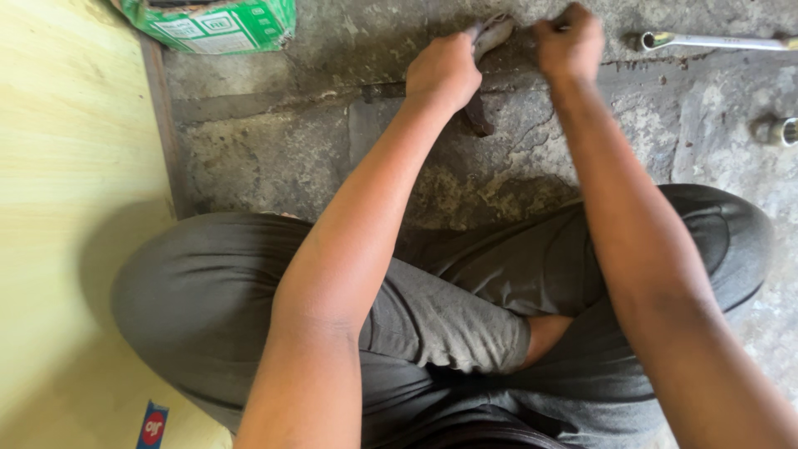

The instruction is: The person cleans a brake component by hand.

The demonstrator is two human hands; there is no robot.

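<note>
Gripping: a dark metal tool [480, 104] is clamped in the left hand [445, 68], fingers closed around it.
Right hand [570, 41]: fisted just beside the tool's pale top end; what is held cannot be told.
Floor [332, 158]: a wrench [715, 41] is seen lying nearby.

Cracked concrete floor [274, 158] — spanner [715, 41], green carton [212, 23], yellow board [66, 208]

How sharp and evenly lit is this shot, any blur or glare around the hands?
Head view: daylight is soft and even. The left hand and right hand, near the top edge, look slightly motion-blurred, as does the pale object between them. The wrench shows bright glare. The yellow board looks washed out, with a soft shadow beside the knee. The forearms bulge from wide-angle distortion.
</note>
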